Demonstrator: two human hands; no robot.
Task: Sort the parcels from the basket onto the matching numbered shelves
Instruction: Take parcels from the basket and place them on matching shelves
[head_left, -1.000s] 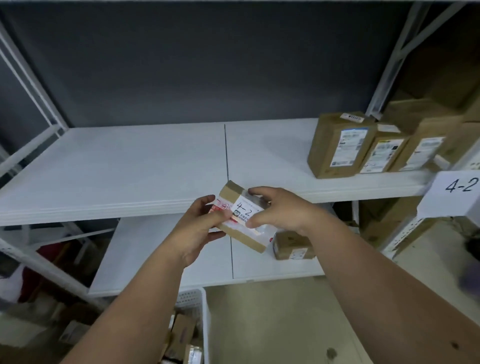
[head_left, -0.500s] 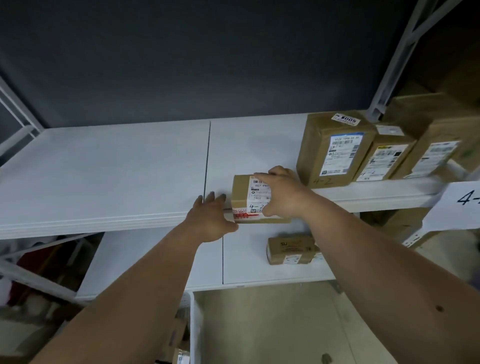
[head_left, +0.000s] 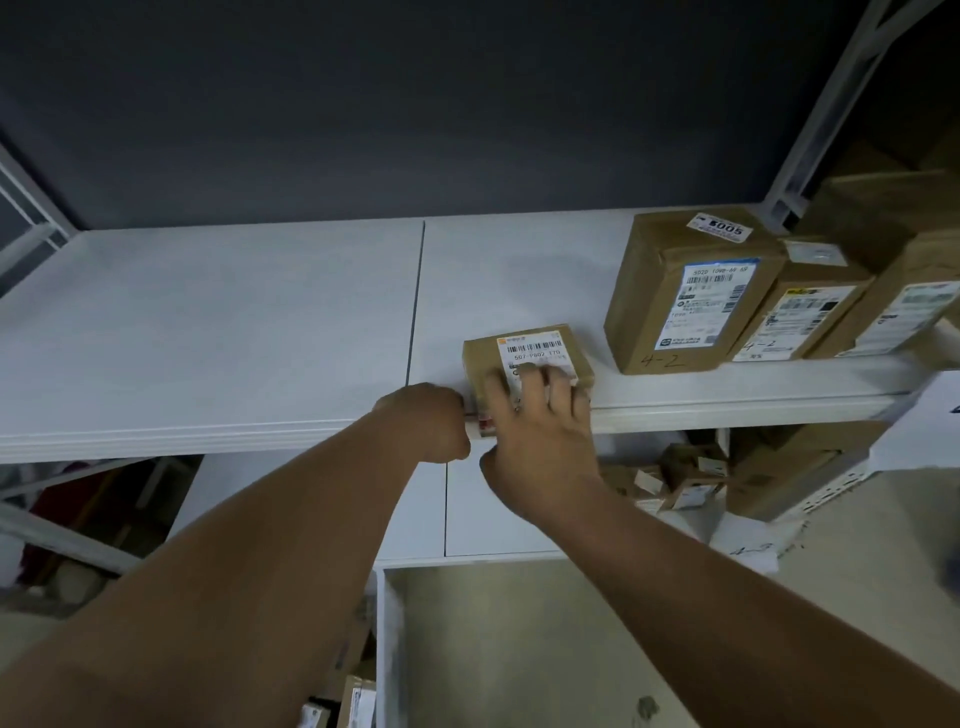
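Observation:
A small brown parcel (head_left: 524, 345) with a white barcode label lies flat on the white upper shelf (head_left: 208, 338), at its front edge. My right hand (head_left: 540, 431) rests on top of the parcel with fingers spread and straight. My left hand (head_left: 423, 421) sits at the shelf's edge with its fingers curled, its knuckles against the parcel's front left corner. A large parcel (head_left: 685, 296) marked 4-2 stands just right of the small one. The white basket (head_left: 387, 649) is below, with parcels inside at the bottom edge.
Two more brown parcels (head_left: 800, 312) (head_left: 914, 301) stand further right on the upper shelf. A white shelf tag (head_left: 930, 415) hangs at the right edge. Small boxes (head_left: 691, 478) lie on the lower shelf. A white upright post (head_left: 831, 104) rises at the back right.
The parcel went from held in both hands in front of the shelf to lying flat on the upper shelf. My right hand now lies on top of it; my left hand has curled beside it.

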